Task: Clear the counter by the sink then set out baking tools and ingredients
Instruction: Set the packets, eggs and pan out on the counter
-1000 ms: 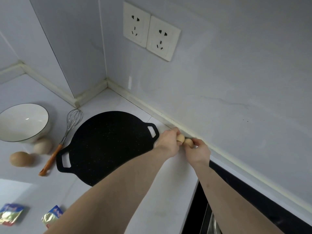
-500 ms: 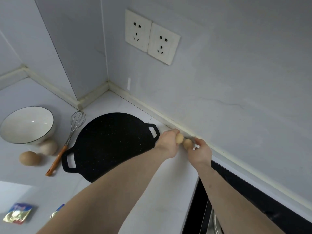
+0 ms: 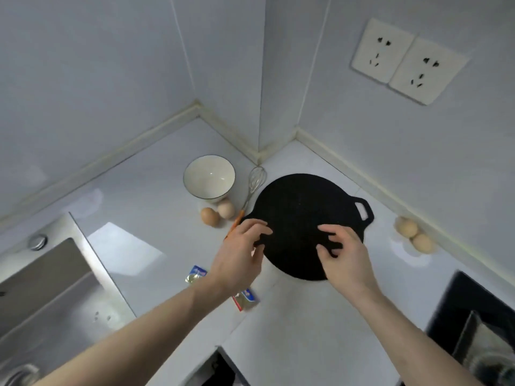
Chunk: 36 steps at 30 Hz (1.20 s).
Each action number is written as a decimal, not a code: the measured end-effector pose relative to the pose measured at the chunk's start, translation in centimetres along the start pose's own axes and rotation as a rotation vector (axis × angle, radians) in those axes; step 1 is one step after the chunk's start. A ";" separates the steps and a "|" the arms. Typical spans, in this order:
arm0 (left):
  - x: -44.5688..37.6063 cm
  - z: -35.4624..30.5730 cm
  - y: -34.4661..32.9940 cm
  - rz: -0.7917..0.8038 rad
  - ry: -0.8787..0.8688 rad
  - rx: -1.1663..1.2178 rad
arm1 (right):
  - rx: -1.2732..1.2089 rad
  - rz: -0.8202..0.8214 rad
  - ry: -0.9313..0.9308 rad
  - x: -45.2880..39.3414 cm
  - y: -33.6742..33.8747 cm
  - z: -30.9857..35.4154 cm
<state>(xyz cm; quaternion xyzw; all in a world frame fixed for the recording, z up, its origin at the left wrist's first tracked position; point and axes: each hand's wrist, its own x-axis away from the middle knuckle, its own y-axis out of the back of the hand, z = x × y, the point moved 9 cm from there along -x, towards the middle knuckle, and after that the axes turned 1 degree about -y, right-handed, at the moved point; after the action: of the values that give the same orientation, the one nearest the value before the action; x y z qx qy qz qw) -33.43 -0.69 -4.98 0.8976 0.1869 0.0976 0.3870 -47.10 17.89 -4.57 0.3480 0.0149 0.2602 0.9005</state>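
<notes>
While both hands hover over the black mat (image 3: 303, 215), neither holds anything: the left hand (image 3: 239, 254) has its fingers loosely spread above the mat's near-left edge, and the right hand (image 3: 342, 254) has its fingers relaxed and slightly curled over the mat's near-right part. Whether any fingertip actually touches the mat cannot be told, as the hands are blurred.

The mat lies flat on the white counter (image 3: 292, 330), its handle slot toward the right wall. Left of it the whisk (image 3: 253, 188) lies along the mat's edge, wire head toward the corner. The bowl (image 3: 209, 176) stands upright just left of the whisk, with two eggs (image 3: 217, 213) touching each other in front of it. Two wooden knobs (image 3: 413, 234) lie side by side near the right wall, apart from the mat. Two foil packets (image 3: 246, 299) lie on the counter under the left forearm. The sink (image 3: 41, 291) is at the left, the hob (image 3: 473, 310) at the right, and two sockets (image 3: 404, 59) sit on the wall.
</notes>
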 end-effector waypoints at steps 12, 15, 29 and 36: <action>0.1 14.2 5.8 -0.077 0.285 -0.106 | 0.339 0.299 0.179 -3.2 -18.3 12.0; -0.9 15.1 5.4 -0.065 0.274 -0.080 | 0.395 0.278 0.199 -4.5 -20.2 12.8; -0.4 16.6 5.9 -0.018 0.199 -0.150 | 0.481 0.320 0.151 -5.4 -22.2 12.8; 1.1 16.2 6.5 -0.014 0.254 -0.109 | 0.324 0.305 0.095 -2.8 -19.4 11.6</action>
<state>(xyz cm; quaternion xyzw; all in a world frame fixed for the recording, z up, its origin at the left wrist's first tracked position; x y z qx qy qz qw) -25.51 -14.99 -11.26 0.8544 0.2351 0.2177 0.4091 -38.24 -2.74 -8.55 0.4736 0.0460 0.4037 0.7814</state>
